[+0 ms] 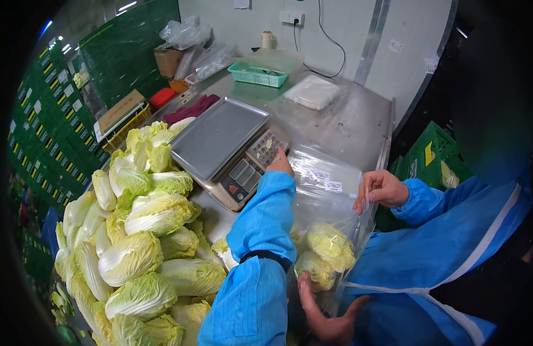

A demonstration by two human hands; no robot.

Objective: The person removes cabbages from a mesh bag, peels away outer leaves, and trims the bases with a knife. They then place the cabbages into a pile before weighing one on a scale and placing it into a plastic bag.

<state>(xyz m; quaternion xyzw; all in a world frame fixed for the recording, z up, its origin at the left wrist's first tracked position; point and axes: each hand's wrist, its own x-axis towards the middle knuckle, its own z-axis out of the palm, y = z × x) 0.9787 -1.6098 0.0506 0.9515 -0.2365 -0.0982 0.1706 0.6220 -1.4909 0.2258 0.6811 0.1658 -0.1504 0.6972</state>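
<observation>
My left hand point(281, 164), at the end of a blue sleeve, rests its fingertips on the keypad point(266, 147) of a steel weighing scale point(220, 135). Only part of this hand shows past the cuff. A clear plastic bag point(330, 196) with small napa cabbages point(330, 245) inside hangs at the table's near edge. My right hand point(327, 317) comes up from the bottom of the view and cups the bag from below. A co-worker in a blue coat stands on the right, and their hand point(382, 187) pinches the bag's top edge.
A big pile of napa cabbages point(140, 230) covers the left of the steel table point(358, 127). At the back are a green basket point(258, 74) and a stack of clear bags point(312, 91). Green crates point(428, 153) stand right of the table.
</observation>
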